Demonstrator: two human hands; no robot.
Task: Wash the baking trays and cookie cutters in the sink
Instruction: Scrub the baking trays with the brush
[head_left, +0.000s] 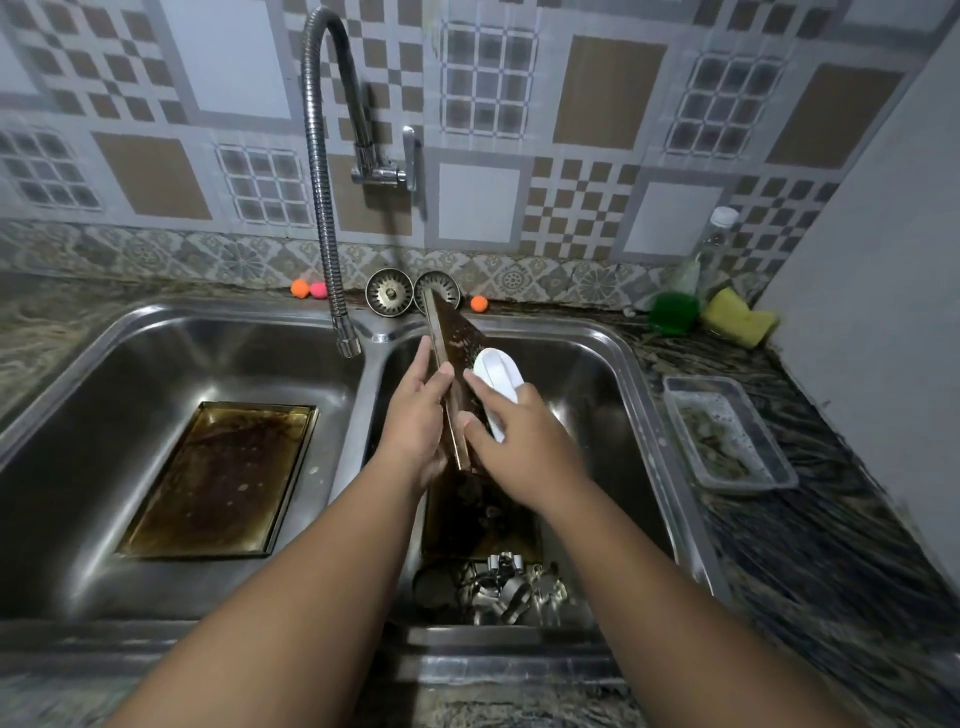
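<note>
Bare forearms (311, 597) reach over stainless double sink (644, 415). Shiny metal cookie cutters (504, 592) heaped below hands, look unwashed. Left hand (415, 415) grips stained brown baking tray (452, 343) on edge. Right hand (519, 447) grips white-handled scrub brush (496, 379) against it. Second greasy tray (218, 478) flat, left of hands, dirty. Judgement: early stage.

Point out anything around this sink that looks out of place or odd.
Two sink strainers stand on edge behind the basins, out of their drains. Three small orange and pink balls lie along the same back edge, odd for a kitchen counter. The tray lying in the left basin is heavily stained brown.
</note>
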